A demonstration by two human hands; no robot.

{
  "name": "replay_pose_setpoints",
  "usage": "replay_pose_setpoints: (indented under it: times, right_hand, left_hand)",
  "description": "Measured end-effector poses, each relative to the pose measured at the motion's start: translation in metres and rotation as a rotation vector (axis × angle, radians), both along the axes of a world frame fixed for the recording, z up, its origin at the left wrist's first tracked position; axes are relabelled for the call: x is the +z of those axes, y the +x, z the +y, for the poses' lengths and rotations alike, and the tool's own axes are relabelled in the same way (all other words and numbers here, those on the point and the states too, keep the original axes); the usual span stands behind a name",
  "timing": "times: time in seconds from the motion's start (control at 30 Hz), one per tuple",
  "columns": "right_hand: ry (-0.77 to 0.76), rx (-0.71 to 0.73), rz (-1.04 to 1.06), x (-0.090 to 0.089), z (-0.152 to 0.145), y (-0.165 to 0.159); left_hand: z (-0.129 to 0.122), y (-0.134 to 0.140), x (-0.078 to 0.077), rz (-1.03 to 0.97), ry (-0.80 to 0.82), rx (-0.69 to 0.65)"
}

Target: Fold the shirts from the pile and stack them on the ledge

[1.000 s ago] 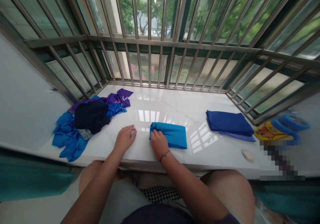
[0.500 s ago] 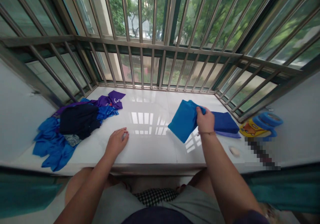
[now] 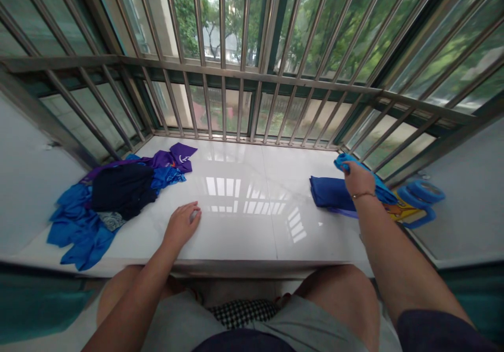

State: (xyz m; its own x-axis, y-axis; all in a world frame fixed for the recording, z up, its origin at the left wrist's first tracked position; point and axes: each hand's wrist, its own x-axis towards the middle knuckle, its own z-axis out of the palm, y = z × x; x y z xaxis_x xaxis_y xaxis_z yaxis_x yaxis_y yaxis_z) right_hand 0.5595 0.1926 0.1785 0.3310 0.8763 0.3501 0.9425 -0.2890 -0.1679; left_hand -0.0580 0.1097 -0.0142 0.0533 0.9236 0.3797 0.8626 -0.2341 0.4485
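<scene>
R hand (image 3: 359,179) fingers grip blue cloth (image 3: 384,189); folded stack (image 3: 328,192) adj., prob. done. L hand (image 3: 182,224) lax, unloaded; unfolded heap (image 3: 123,189) to L, prob. pending.

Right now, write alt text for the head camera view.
The person's right hand grips a bright blue cloth near folded dark blue cloth on a white windowsill, a blue-and-yellow container at far right. The left hand, holding nothing, is nearest a rumpled clothes pile. Window bars stand behind.
</scene>
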Motion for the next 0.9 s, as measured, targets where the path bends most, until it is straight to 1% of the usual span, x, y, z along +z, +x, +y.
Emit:
replay_pose_setpoints:
  times: [0.03, 0.1, 0.2, 0.3, 0.37, 0.43, 0.53, 0.6, 0.67, 0.73, 0.77, 0.8, 0.83, 0.9]
  right_hand:
    - [-0.079, 0.049, 0.011, -0.018, -0.001, -0.01]
    - [-0.185, 0.139, 0.031, -0.055, -0.008, -0.032]
    - [-0.246, 0.214, 0.026, -0.104, -0.024, -0.063]
    - [-0.316, 0.219, -0.005, -0.137, -0.044, -0.085]
    - [-0.393, 0.235, -0.019, -0.153, -0.063, -0.101]
    - [-0.433, 0.266, -0.028, -0.167, -0.088, -0.12]
    - [-0.393, 0.313, -0.051, -0.183, -0.13, -0.15]
    - [-0.34, 0.333, -0.053, -0.189, -0.153, -0.166]
    - [-0.304, 0.324, -0.038, -0.19, -0.166, -0.175]
    - [-0.293, 0.3, -0.015, -0.187, -0.171, -0.179]
    - [-0.29, 0.29, -0.004, -0.186, -0.171, -0.179]
    - [-0.288, 0.286, 0.005, -0.184, -0.17, -0.179]
    - [-0.283, 0.287, 0.013, -0.182, -0.169, -0.179]
    - [-0.272, 0.298, 0.022, -0.18, -0.167, -0.179]
  left_hand:
    - [0.0, 0.0, 0.0, -0.002, -0.002, 0.001]
    - [0.0, 0.0, 0.0, -0.005, -0.004, 0.002]
    - [-0.001, 0.001, 0.001, -0.007, 0.003, -0.005]
    - [-0.002, 0.001, 0.003, -0.005, 0.004, -0.012]
    - [-0.003, 0.001, 0.004, -0.002, -0.005, -0.008]
    - [-0.003, 0.001, 0.004, -0.002, -0.009, -0.003]
    - [-0.004, 0.003, 0.004, 0.0, -0.007, -0.005]
    - [-0.005, 0.005, 0.003, 0.003, -0.007, -0.008]
    - [-0.004, 0.005, 0.004, 0.0, -0.01, -0.019]
    - [-0.002, -0.002, 0.01, -0.006, -0.001, -0.007]
    - [0.0, -0.009, 0.015, -0.001, 0.019, 0.026]
    - [0.001, -0.018, 0.021, 0.012, 0.049, 0.087]
    - [0.003, -0.03, 0.029, 0.033, 0.086, 0.179]
    - [0.004, -0.059, 0.047, 0.087, 0.151, 0.428]
